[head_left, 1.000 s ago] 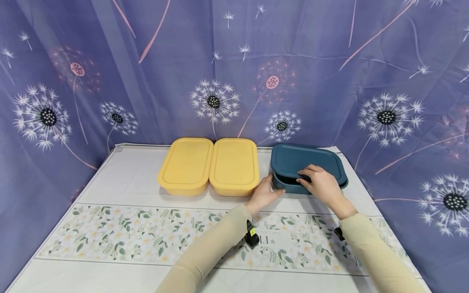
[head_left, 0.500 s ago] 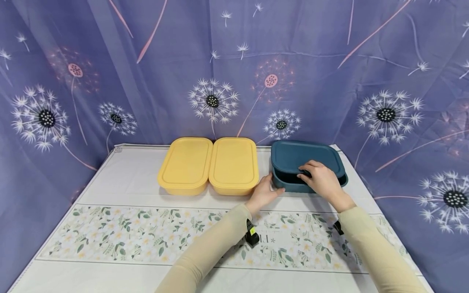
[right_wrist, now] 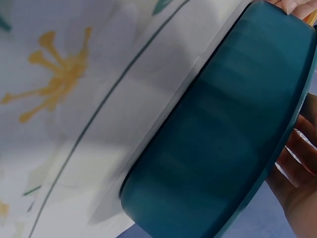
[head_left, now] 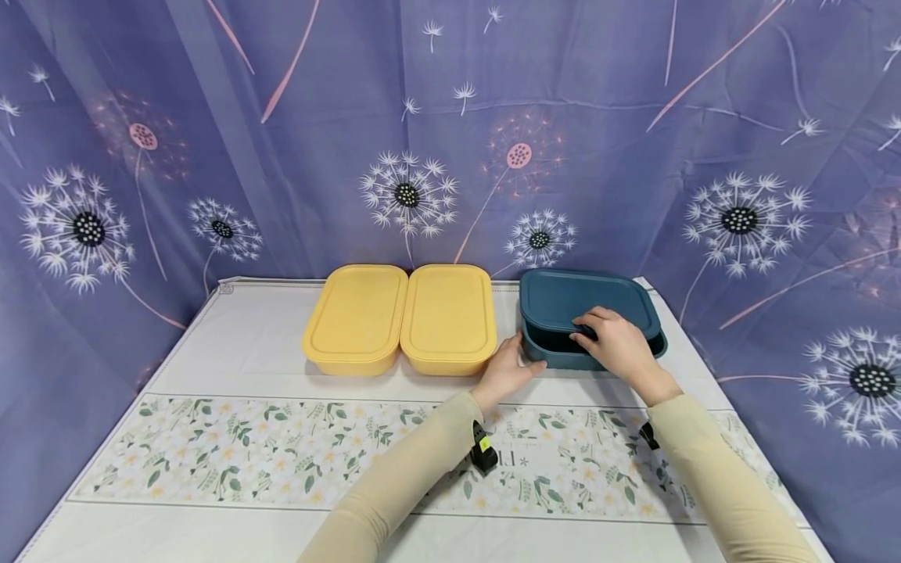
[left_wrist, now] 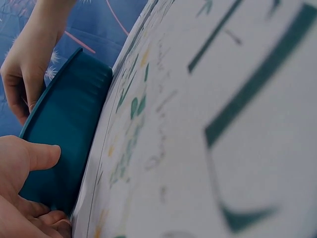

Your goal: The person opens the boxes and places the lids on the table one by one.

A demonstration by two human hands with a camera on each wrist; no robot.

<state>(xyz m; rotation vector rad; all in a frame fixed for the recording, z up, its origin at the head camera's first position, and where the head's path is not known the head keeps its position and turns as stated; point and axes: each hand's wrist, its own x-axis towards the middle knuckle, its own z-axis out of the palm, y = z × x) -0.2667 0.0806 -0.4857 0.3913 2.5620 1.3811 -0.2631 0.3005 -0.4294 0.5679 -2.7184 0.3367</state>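
Observation:
A dark teal food storage box (head_left: 570,360) stands at the right back of the table, its matching lid (head_left: 584,301) raised at the front and set back, so a dark gap shows the inside. My right hand (head_left: 619,344) pinches the lid's front edge between thumb and fingers. At the box's front left corner, my left hand (head_left: 508,369) holds the wall, thumb on the front and fingers round the left end. The left wrist view shows that thumb against the teal box wall (left_wrist: 74,129). In the right wrist view, the right fingers (right_wrist: 297,163) reach over the rim.
Two yellow lidded boxes, one (head_left: 359,313) left of the other (head_left: 450,313), stand side by side just left of my left hand. A white cloth with a floral band (head_left: 281,446) covers the table. A purple dandelion curtain (head_left: 317,156) rises behind the boxes and along both sides.
My right hand has lifted the lid's front edge slightly up and back, so the gap over the box has widened. The left hand has stayed at the box's corner.

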